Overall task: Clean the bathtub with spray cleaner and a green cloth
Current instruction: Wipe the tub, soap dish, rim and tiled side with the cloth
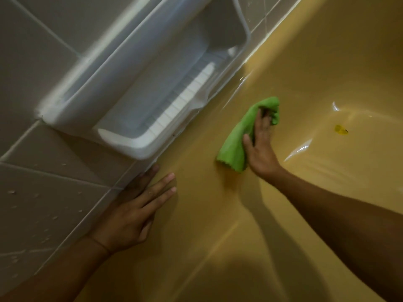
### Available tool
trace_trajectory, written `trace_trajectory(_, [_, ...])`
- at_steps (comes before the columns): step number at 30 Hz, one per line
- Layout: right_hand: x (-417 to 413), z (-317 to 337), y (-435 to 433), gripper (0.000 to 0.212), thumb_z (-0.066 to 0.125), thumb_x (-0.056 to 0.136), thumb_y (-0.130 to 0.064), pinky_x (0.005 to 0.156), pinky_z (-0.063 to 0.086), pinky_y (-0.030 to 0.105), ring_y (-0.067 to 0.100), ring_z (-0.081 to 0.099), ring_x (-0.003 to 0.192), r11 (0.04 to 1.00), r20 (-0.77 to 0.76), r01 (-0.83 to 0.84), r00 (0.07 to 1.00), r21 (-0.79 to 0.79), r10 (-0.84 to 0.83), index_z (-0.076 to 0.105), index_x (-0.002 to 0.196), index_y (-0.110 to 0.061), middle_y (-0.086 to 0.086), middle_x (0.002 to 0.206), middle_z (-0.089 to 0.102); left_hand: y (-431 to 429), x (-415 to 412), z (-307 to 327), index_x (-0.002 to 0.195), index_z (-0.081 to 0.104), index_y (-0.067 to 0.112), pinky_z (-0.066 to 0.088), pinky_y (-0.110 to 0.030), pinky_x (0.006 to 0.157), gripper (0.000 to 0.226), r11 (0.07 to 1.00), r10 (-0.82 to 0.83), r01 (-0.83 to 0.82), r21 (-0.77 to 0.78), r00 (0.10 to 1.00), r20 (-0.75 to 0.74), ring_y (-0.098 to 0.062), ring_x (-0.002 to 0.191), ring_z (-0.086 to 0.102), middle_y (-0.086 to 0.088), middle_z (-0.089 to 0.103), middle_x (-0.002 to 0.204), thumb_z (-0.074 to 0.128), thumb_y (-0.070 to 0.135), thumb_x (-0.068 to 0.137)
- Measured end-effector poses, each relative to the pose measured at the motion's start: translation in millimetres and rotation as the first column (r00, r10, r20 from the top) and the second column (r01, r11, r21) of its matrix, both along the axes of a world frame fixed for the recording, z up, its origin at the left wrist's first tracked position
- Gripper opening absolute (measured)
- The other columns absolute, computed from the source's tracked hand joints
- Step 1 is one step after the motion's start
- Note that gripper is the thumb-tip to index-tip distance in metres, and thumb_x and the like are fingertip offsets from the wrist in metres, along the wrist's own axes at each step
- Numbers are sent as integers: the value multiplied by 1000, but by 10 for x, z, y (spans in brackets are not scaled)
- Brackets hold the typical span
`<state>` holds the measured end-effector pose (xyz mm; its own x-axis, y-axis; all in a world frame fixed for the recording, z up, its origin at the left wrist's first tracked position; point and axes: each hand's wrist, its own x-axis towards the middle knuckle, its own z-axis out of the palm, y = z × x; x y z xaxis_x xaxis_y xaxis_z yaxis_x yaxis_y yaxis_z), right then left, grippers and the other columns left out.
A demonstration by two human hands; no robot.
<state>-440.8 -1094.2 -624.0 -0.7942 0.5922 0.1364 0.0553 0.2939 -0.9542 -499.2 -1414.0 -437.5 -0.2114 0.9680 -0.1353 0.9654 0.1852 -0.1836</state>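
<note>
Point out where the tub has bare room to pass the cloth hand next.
Bare: the tub wall between the left hand and green cloth, and the tub floor around the yellow speck. Crowded: the rim by the tiles, taken by the white tray and the left hand.

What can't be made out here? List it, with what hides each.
Head view:
- Spray cleaner: out of frame.
- Bathtub wall under the green cloth: covered by it and the right hand.
- Yellow speck on the tub floor: too small to identify.
- White bin: motion-blurred.
</note>
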Motion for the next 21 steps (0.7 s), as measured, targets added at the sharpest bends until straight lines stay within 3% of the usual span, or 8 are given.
trace_trajectory(3, [-133,36,374,70,33,109,-43,126,5,56,23,-13,156,961,93,116,991,-251,-95,-12,161,-30,3,168,-22,7,-1,11,151,49,11,21,-51,125,70,1000,-27,27,-12,1000,-10,-41,155,20,-8,31,167,51,9,81])
trace_trajectory(7, [-296,391,453,62,25,112,-34,127,5,55,28,-8,157,891,160,252,965,-376,-206,-12,161,-32,2,169,-20,32,-17,2,152,48,11,19,-52,126,71,999,-46,45,-24,999,-17,-42,156,18,-9,29,168,52,9,80])
trace_trajectory(12, [-211,818,12,65,34,111,-30,126,-4,47,23,-18,155,938,-4,170,984,-301,-180,-8,161,-34,-1,169,-21,71,-40,3,151,48,10,15,-52,127,71,996,-76,74,-50,996,-39,-45,155,15,-9,28,168,50,13,80])
trace_trajectory(15, [-70,942,-413,76,49,107,-29,122,-6,43,21,-23,154,977,-94,23,995,-210,-43,-3,162,-37,-4,167,-25,90,-44,11,152,47,11,16,-54,125,74,994,-86,82,-69,995,-60,-47,155,14,-9,26,168,52,15,79])
trace_trajectory(19, [117,769,-1089,75,54,105,-29,118,-11,35,25,-28,153,989,-162,-114,979,91,127,7,163,-29,-6,166,-26,104,-50,16,152,47,10,19,-56,124,74,995,-81,76,-70,995,-66,-46,155,16,-10,28,168,52,14,78])
trace_trajectory(21, [169,588,-1273,74,50,107,-31,120,-9,34,24,-26,154,991,-155,-108,981,77,119,0,162,-34,-5,168,-25,103,-47,18,152,48,9,18,-54,125,73,996,-73,70,-57,996,-59,-45,155,16,-10,30,167,51,13,79])
